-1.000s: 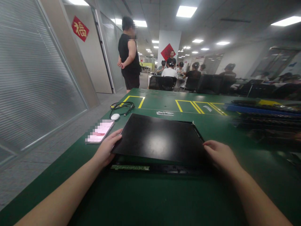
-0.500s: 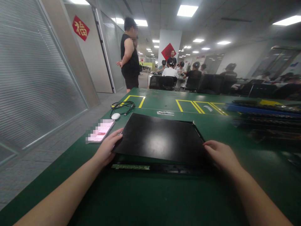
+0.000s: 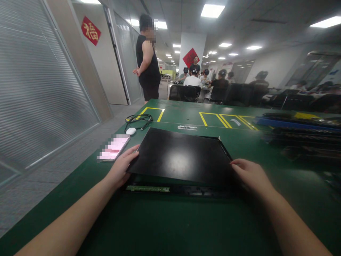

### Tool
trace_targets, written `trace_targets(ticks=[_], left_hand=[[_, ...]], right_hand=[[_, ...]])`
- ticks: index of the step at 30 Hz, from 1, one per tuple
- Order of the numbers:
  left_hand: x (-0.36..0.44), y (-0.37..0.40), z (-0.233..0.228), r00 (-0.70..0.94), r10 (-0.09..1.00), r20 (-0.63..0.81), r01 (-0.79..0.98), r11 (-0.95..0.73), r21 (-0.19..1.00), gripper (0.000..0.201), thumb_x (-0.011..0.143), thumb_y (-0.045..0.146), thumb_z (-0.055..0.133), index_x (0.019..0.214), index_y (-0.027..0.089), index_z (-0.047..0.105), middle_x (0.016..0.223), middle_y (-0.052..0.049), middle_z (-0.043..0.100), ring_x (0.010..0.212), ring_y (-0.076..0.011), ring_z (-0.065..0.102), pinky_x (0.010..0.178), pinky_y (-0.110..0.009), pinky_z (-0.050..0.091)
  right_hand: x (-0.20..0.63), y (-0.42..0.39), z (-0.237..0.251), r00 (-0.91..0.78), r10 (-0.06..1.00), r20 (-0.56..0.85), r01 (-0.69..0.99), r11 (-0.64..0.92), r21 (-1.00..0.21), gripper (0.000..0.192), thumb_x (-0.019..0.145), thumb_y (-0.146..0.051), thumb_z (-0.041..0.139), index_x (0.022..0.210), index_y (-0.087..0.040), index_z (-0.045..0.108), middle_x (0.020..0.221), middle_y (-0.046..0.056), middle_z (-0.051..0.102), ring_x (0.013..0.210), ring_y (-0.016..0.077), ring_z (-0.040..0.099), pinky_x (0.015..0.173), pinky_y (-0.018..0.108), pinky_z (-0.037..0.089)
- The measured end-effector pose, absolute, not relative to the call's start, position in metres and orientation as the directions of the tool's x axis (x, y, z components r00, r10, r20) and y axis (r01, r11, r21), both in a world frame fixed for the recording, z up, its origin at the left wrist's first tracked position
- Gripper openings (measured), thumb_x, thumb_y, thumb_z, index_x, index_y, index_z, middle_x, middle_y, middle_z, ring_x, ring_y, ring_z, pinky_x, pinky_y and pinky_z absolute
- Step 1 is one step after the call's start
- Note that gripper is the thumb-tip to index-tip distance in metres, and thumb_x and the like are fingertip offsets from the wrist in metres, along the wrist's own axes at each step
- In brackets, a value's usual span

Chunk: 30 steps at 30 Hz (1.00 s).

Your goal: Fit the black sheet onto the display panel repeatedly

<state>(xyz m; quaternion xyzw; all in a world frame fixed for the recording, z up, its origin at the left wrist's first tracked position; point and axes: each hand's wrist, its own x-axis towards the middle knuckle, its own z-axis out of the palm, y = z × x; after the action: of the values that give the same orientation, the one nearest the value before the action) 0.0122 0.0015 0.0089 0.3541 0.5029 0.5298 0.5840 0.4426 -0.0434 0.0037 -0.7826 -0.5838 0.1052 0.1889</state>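
A flat, glossy black screen panel (image 3: 176, 153) lies slightly tilted over a black frame (image 3: 207, 191). At the near side the frame sticks out from under it and shows a green circuit board strip (image 3: 147, 188). My left hand (image 3: 124, 163) is closed on the panel's left edge, thumb on top and the other fingers partly hidden beneath. On the opposite side, my right hand (image 3: 246, 172) pinches at the right edge, where panel and frame run close together; its lower fingers are in shadow. Whether it also grips the frame, I cannot tell.
Left of the panel lie a phone (image 3: 114, 148), a white mouse (image 3: 130, 131) and a coiled black cable (image 3: 138, 121). Stacked dark parts (image 3: 301, 137) stand at the right of the green table (image 3: 170, 227). A person (image 3: 147, 64) stands beyond the table; others sit farther back.
The standing person in the background has shifted slightly. Both my hands and the panel look the same as before.
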Motion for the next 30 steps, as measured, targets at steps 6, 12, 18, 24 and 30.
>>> trace_targets(ticks=[6, 12, 18, 24, 30], left_hand=[[0.0145, -0.0005, 0.0140, -0.080, 0.972, -0.223, -0.265, 0.195, 0.944, 0.045, 0.084, 0.008, 0.057, 0.128, 0.016, 0.061, 0.098, -0.007, 0.078, 0.082, -0.0190, 0.073, 0.061, -0.021, 0.056], [0.0134, 0.0002, 0.0133, -0.076, 0.974, -0.214, -0.247, 0.190, 0.950, 0.046, 0.083, 0.008, 0.058, 0.128, 0.016, 0.061, 0.099, -0.008, 0.077, 0.081, -0.0199, 0.073, 0.061, -0.022, 0.056], [0.0137, -0.0003, 0.0136, -0.084, 0.975, -0.204, -0.212, 0.182, 0.960, 0.046, 0.082, 0.009, 0.059, 0.127, 0.017, 0.062, 0.099, -0.009, 0.077, 0.080, -0.0213, 0.073, 0.060, -0.024, 0.057], [0.0156, -0.0011, 0.0155, -0.080, 0.972, -0.219, -0.247, 0.194, 0.950, 0.045, 0.084, 0.006, 0.056, 0.128, 0.015, 0.061, 0.096, -0.007, 0.078, 0.080, -0.0188, 0.073, 0.059, -0.021, 0.055], [0.0143, -0.0004, 0.0137, -0.074, 0.973, -0.218, -0.258, 0.193, 0.947, 0.044, 0.084, 0.006, 0.056, 0.127, 0.015, 0.061, 0.097, -0.007, 0.078, 0.080, -0.0191, 0.073, 0.058, -0.021, 0.055]], right_hand=[[0.4420, -0.0436, 0.0041, 0.297, 0.952, 0.074, 0.877, -0.241, -0.416, 0.031, 0.079, -0.041, 0.050, 0.089, -0.026, 0.076, 0.085, 0.003, 0.076, 0.079, 0.0224, 0.067, 0.066, 0.031, 0.045], [0.4425, -0.0435, 0.0040, 0.298, 0.952, 0.065, 0.877, -0.247, -0.411, 0.031, 0.080, -0.040, 0.050, 0.088, -0.026, 0.076, 0.086, 0.003, 0.076, 0.079, 0.0227, 0.067, 0.065, 0.032, 0.045], [0.4420, -0.0439, 0.0043, 0.293, 0.954, 0.070, 0.875, -0.238, -0.421, 0.030, 0.079, -0.039, 0.051, 0.087, -0.026, 0.077, 0.083, 0.002, 0.076, 0.078, 0.0229, 0.068, 0.065, 0.032, 0.045], [0.4409, -0.0445, 0.0058, 0.288, 0.955, 0.074, 0.879, -0.233, -0.417, 0.030, 0.079, -0.038, 0.050, 0.088, -0.025, 0.076, 0.085, 0.003, 0.076, 0.081, 0.0235, 0.067, 0.068, 0.032, 0.046], [0.4421, -0.0441, 0.0044, 0.295, 0.954, 0.052, 0.876, -0.248, -0.414, 0.031, 0.080, -0.039, 0.050, 0.090, -0.026, 0.076, 0.088, 0.003, 0.076, 0.083, 0.0238, 0.067, 0.070, 0.033, 0.046]])
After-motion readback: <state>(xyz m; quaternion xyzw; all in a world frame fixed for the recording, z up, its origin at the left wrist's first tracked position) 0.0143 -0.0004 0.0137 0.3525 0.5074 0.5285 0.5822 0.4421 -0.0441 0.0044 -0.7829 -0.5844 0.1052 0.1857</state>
